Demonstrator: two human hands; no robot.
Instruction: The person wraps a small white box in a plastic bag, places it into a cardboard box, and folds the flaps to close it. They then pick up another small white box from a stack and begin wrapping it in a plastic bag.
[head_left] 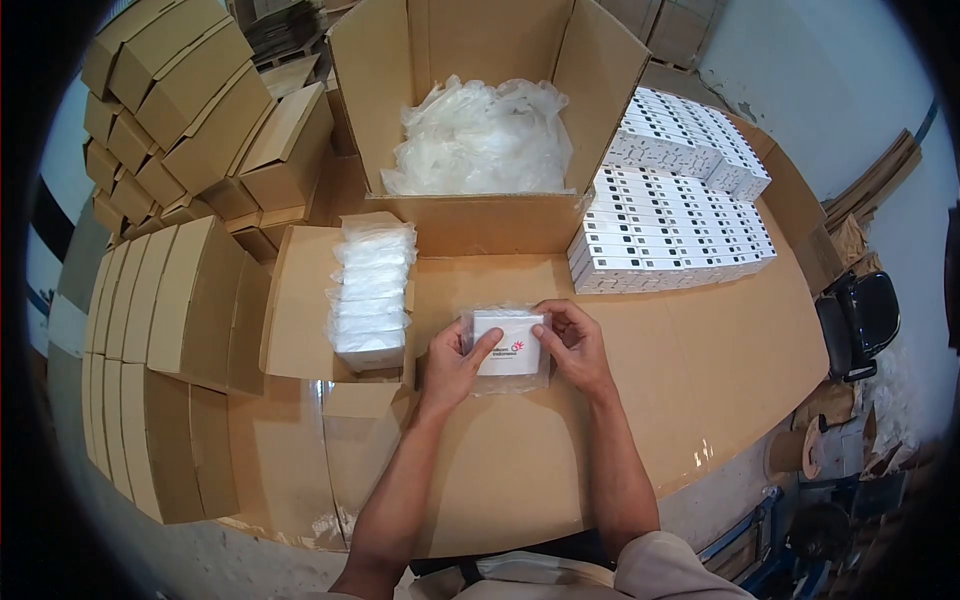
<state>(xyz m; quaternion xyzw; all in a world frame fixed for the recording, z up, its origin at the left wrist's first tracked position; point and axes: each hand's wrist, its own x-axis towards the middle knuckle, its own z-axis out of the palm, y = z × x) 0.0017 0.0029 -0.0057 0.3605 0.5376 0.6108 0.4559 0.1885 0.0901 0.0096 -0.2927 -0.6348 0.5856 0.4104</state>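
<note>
Between my hands is a small white box (pixel 508 358) with a red logo and dark lettering, lying in a clear plastic bag (pixel 515 384) whose edges stick out around it. My left hand (pixel 455 365) grips its left side, thumb on the front face. On the right edge, my right hand (pixel 577 345) pinches the box and bag near the upper corner. Just left of my hands stands an open carton (pixel 298 300) holding a row of white boxes in plastic (pixel 370 285).
A tall open carton (pixel 490 225) full of clear plastic bags (pixel 485 140) stands at the back. Rows of white boxes (pixel 675 230) are stacked at right. Brown cartons (pixel 190 290) pile up along the left. A black chair (pixel 857 320) is beside the cardboard-covered table (pixel 690 370).
</note>
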